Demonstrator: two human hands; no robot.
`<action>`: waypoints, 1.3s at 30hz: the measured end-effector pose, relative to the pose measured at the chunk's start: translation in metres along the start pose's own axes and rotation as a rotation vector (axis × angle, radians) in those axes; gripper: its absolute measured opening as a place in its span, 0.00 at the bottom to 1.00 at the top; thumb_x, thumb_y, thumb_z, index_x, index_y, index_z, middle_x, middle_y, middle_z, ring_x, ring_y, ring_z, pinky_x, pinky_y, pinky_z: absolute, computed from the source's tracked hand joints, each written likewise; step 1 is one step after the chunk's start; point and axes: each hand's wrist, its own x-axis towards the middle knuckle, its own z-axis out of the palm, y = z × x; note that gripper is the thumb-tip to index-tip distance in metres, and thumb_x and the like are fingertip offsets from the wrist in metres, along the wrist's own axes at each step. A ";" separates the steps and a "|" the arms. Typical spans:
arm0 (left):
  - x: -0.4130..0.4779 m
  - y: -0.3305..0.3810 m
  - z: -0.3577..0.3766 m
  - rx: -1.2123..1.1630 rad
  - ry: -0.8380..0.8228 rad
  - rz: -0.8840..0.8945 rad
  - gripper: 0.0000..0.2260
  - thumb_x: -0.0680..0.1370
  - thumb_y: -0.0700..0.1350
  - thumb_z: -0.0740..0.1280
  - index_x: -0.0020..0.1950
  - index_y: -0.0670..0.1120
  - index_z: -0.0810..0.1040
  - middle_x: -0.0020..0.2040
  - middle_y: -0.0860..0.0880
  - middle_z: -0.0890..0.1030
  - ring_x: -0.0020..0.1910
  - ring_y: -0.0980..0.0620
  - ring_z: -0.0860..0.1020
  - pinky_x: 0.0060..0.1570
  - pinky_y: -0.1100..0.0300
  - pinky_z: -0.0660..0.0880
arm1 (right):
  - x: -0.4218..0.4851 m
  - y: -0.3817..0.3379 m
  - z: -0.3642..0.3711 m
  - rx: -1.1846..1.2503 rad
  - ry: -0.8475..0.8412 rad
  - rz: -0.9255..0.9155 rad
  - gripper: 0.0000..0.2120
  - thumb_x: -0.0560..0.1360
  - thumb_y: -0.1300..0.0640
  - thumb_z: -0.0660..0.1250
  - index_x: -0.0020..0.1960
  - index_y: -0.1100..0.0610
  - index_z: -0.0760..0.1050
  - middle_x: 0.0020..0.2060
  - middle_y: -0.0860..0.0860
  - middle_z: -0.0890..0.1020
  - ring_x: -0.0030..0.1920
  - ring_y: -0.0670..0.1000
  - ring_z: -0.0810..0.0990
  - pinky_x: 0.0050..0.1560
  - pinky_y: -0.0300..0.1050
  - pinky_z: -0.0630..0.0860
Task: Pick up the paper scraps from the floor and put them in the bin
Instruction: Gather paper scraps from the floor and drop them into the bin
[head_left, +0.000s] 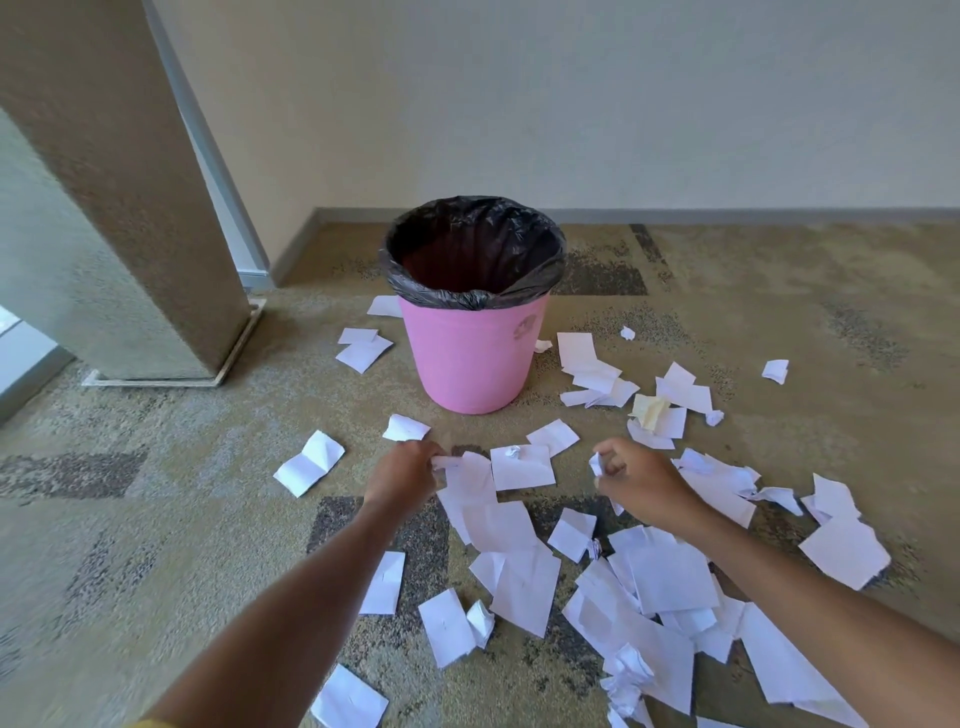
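A pink bin (470, 358) with a black liner stands upright on the carpet in front of me, and I see nothing in the part of its inside that shows. Several white paper scraps (522, 584) lie scattered around it, mostly to the right and near me. My left hand (402, 475) pinches the edge of a flat white sheet (470, 480) just below the bin. To its right, my right hand (641, 480) is closed around a small crumpled paper scrap (597, 464). One yellowish crumpled piece (649, 410) lies among the sheets to the right of the bin.
A textured pillar (124, 208) stands at the left on a flat base. A beige wall with a grey skirting board (727, 214) runs behind the bin. The patterned carpet (156, 519) at the left holds few scraps.
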 end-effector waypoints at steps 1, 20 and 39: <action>0.001 0.001 -0.003 -0.050 0.023 -0.020 0.10 0.79 0.37 0.64 0.53 0.47 0.85 0.45 0.43 0.86 0.44 0.39 0.83 0.35 0.54 0.73 | -0.001 -0.004 -0.003 0.037 0.012 0.006 0.16 0.78 0.57 0.71 0.64 0.47 0.75 0.50 0.46 0.82 0.51 0.49 0.83 0.54 0.51 0.82; 0.040 0.141 -0.172 -1.194 0.238 -0.042 0.07 0.82 0.39 0.66 0.53 0.39 0.83 0.51 0.42 0.87 0.50 0.44 0.87 0.50 0.50 0.86 | 0.039 -0.226 -0.086 1.319 0.074 -0.075 0.14 0.80 0.53 0.73 0.61 0.60 0.79 0.55 0.60 0.85 0.54 0.57 0.85 0.57 0.51 0.85; 0.018 0.044 -0.073 -0.603 -0.022 -0.017 0.08 0.83 0.39 0.65 0.52 0.43 0.85 0.43 0.45 0.87 0.36 0.50 0.82 0.35 0.57 0.78 | 0.030 -0.139 -0.013 1.033 0.106 0.062 0.12 0.79 0.60 0.73 0.61 0.65 0.81 0.43 0.57 0.86 0.38 0.51 0.84 0.38 0.44 0.82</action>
